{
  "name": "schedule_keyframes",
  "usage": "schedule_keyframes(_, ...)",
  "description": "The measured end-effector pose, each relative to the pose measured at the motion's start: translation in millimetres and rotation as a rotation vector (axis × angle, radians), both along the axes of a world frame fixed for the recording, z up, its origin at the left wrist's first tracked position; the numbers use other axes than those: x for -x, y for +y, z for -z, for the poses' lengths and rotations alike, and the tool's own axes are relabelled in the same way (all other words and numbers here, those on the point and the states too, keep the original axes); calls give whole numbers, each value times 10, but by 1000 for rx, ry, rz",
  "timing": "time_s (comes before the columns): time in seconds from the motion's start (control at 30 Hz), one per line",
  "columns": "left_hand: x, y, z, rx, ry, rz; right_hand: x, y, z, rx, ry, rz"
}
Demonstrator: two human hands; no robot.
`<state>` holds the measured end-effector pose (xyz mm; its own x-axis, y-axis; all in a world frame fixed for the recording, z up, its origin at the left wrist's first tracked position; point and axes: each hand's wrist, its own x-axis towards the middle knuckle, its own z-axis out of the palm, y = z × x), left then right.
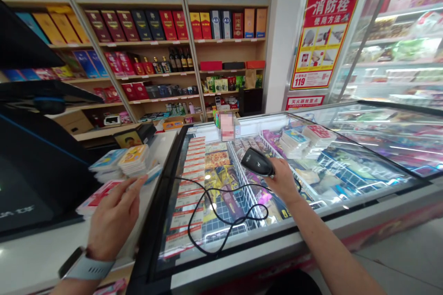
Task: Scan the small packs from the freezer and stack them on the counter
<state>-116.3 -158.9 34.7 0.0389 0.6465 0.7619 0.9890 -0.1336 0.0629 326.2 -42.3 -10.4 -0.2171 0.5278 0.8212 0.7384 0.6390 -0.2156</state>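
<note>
My right hand [282,177] grips a black handheld barcode scanner [258,162] by its handle, above the freezer's glass top. The scanner's black cord [226,221] lies in loose loops across the glass. On the left, my left hand [114,214], with a watch on its wrist, reaches over the counter with its fingers close together. At its fingertips is a thin blue-and-white flat pack [153,174], tilted; the thumb is hidden. Beside this hand stand stacks of flat packs with blue [108,160], yellow [134,154] and red [98,199] tops.
The chest freezer [207,267] holds wire baskets of packaged goods under glass. Price labels [188,184] line its left side. More stacks of flat packs [294,140] stand on the glass. A dark checkout machine [34,161] is at left. Shelves of boxes [148,25] stand behind.
</note>
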Motion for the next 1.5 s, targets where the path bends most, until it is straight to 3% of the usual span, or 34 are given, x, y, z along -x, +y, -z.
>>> schedule_keyframes(0.17,168,-79,215,77,70,14,-2,-1,-1,-5,-7,3)
schedule_keyframes(0.3,199,-47,270,140,137,1,-8,-3,1,12,-12,-3)
schedule_keyframes(0.77,236,12,234,312,113,5,10,-29,-30,39,-16,-4)
schedule_keyframes(1.1,238,6,196,531,225,-91,20,-59,-55,48,9,-11)
schedule_keyframes(1.5,72,51,108,543,198,-152,25,-48,-57,27,27,-3)
